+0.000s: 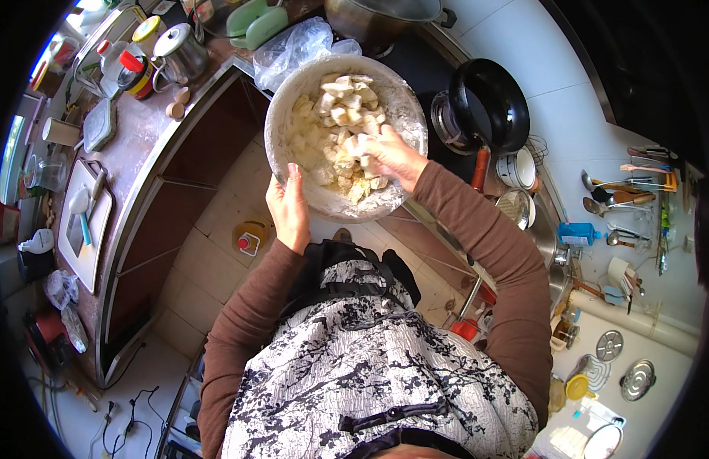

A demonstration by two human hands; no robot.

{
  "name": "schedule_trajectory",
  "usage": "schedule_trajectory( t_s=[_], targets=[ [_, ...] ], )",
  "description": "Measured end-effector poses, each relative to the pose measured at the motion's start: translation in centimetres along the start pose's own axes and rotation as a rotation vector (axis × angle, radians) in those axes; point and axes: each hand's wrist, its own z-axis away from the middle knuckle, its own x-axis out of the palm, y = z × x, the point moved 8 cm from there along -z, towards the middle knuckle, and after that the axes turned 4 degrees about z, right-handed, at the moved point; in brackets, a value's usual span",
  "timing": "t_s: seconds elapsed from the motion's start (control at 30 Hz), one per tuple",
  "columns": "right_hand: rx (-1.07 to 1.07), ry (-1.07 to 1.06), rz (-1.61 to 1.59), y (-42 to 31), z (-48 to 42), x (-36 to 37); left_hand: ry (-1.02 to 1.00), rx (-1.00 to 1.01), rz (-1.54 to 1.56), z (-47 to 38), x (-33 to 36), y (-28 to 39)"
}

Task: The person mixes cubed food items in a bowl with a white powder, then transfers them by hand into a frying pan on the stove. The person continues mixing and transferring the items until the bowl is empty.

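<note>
A large round bowl, its inner wall dusted with what looks like flour, is in front of me at the upper middle. My left hand grips its near left rim, thumb up along the outside edge. Inside the bowl lie many pale, flour-coated chunks, with smaller yellowish crumbs on the left. My right hand reaches in over the right rim, fingers curled among the chunks; a whitish coating covers its fingertips. Whether a piece is held in those fingers cannot be told.
Behind the bowl are a plastic bag and a large pot. A black frying pan stands right on the stove. The left counter holds a metal pitcher and cutting board. An oil jug stands on the floor.
</note>
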Motion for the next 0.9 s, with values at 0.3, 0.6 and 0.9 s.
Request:
schedule_trajectory(
  t_s=[0.3,0.6,0.9],
  targets=[
    [-0.477,0.098,0.742,-2.3,3.5,3.4,0.044,-0.112,0.097,0.6,0.5,-0.5],
    [-0.071,0.325,0.457,1.5,-5.0,-5.8,0.014,-0.098,0.113,0.2,0.7,-0.1],
    [0.010,-0.080,-0.095,3.2,-4.8,0.1,-0.026,-0.137,0.086,-0.7,-0.3,-1.8]
  ],
)
